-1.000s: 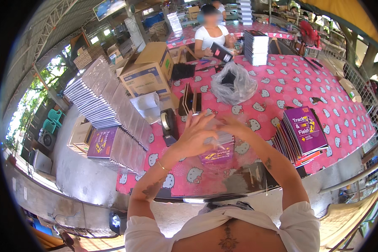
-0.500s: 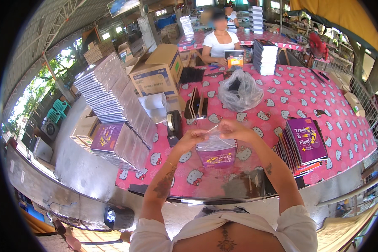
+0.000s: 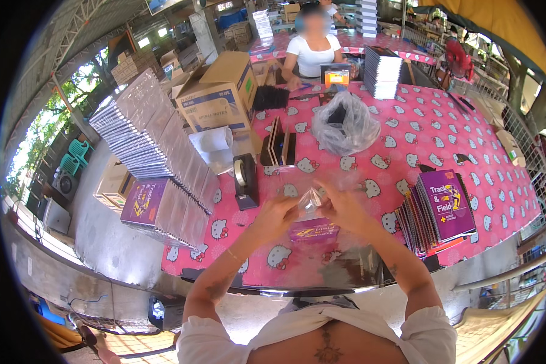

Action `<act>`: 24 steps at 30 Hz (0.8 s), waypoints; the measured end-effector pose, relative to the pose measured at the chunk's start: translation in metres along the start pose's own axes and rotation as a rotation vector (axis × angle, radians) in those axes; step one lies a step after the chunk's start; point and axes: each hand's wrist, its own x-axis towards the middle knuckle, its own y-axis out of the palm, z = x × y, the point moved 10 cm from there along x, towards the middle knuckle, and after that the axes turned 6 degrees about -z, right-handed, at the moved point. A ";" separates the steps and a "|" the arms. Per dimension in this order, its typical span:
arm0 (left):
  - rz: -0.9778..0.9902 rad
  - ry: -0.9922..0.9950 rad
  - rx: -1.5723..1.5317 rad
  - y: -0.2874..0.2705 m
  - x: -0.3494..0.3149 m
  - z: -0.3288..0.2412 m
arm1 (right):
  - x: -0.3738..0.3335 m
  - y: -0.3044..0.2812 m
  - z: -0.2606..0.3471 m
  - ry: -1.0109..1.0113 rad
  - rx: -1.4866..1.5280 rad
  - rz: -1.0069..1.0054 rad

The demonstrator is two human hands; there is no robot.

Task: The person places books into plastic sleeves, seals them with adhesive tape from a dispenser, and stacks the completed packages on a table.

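The notebook (image 3: 314, 233) is purple, the tablecloth (image 3: 428, 142) patterned pink.

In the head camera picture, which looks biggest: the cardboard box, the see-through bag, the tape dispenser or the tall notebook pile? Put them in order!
Largest to smallest, as they look:
1. tall notebook pile
2. cardboard box
3. see-through bag
4. tape dispenser

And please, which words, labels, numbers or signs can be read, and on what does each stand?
I leave the wording uncopied; print stands here:
Right purple notebook: white and yellow title, readable.
Left purple notebook: similar print, tilted.
Middle purple notebook: upside down, partly hidden.
Big cardboard box: small print, partly readable.
Far orange label: too small to read.
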 end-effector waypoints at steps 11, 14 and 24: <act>0.390 -0.326 -0.453 0.051 0.046 0.089 | 0.038 0.012 -0.063 0.161 0.373 0.280; 0.447 -0.239 -0.689 0.060 0.075 0.059 | 0.038 0.005 -0.069 0.212 0.444 0.206; -0.564 -1.026 -0.665 -0.023 -0.107 0.344 | 0.041 0.016 -0.076 0.152 0.320 0.048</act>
